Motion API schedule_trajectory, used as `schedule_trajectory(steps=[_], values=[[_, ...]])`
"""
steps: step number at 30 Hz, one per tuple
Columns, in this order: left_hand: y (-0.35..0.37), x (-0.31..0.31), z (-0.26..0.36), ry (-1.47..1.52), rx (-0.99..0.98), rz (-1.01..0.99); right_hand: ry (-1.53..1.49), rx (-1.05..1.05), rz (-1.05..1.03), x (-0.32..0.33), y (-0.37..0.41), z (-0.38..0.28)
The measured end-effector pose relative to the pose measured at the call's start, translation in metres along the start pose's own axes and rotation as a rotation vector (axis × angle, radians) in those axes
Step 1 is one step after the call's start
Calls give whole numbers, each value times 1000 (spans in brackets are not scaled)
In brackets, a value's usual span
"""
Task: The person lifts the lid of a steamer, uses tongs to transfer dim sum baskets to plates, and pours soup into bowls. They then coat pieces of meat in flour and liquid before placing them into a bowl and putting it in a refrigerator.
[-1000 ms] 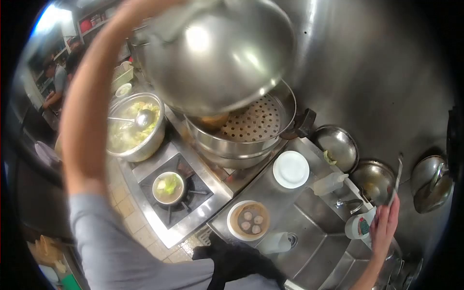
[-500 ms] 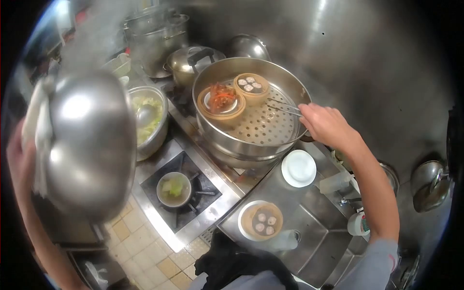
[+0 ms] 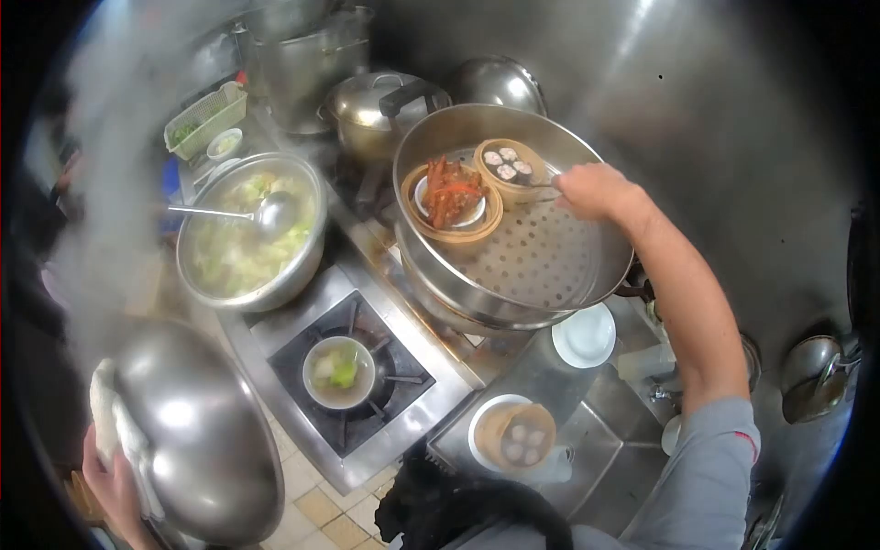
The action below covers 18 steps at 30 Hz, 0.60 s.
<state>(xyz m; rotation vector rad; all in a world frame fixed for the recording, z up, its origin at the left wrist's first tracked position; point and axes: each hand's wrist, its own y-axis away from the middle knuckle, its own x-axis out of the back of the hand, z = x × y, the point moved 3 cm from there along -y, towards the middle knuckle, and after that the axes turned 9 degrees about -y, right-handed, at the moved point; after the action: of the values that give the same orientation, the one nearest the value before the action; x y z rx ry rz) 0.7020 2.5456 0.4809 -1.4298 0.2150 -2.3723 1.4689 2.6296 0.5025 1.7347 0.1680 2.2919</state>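
Note:
My left hand (image 3: 112,486), at the lower left, is closed on a white cloth (image 3: 126,440) against a large domed metal lid (image 3: 197,431). Over the big round steamer (image 3: 541,316), my right hand (image 3: 596,191) grips metal tongs (image 3: 543,187), whose tips meet the rim of a small bamboo basket (image 3: 513,183) of dumplings. Touching that basket is another bamboo basket (image 3: 465,236) with a white bowl of reddish-brown food (image 3: 451,192). The steamer's perforated floor shows beside them.
A steaming pot (image 3: 316,243) of greens holds a ladle (image 3: 273,214). A small bowl (image 3: 338,372) stands on the burner. By the sink (image 3: 610,458) are white plates (image 3: 584,336) and another dumpling basket (image 3: 518,436). A lidded pot (image 3: 374,112) stands behind.
My left hand has lowered the lid, uncovering more of the pot of greens. My right hand and the tongs have come closer to the dumpling basket. The view has shifted slightly.

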Motion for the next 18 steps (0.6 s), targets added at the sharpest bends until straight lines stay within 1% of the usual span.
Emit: schedule_trajectory(steps=[4,6,7,9,11,12,13,14,17,18], values=[[-7,2,26,119,46,16,12,36,0,1,16,5],[-16,5,38,99,5,14,-17,46,87,4,37,12],[-20,7,44,81,-30,18,-22,44,86,6,51,17],[-37,7,38,90,-73,24,-13,97,215,20,82,21],[-55,9,41,22,-201,71,-54,98,333,39,125,16],[-63,10,47,18,-207,61,-52,100,382,44,147,17],[-69,13,56,31,-281,48,-51,106,429,47,169,16],[-74,16,62,42,-358,29,-52,107,445,51,193,10],[-99,25,56,-55,-401,-37,-104,79,470,59,269,-8],[-107,23,64,-71,-419,-32,-110,53,456,55,293,-14]])
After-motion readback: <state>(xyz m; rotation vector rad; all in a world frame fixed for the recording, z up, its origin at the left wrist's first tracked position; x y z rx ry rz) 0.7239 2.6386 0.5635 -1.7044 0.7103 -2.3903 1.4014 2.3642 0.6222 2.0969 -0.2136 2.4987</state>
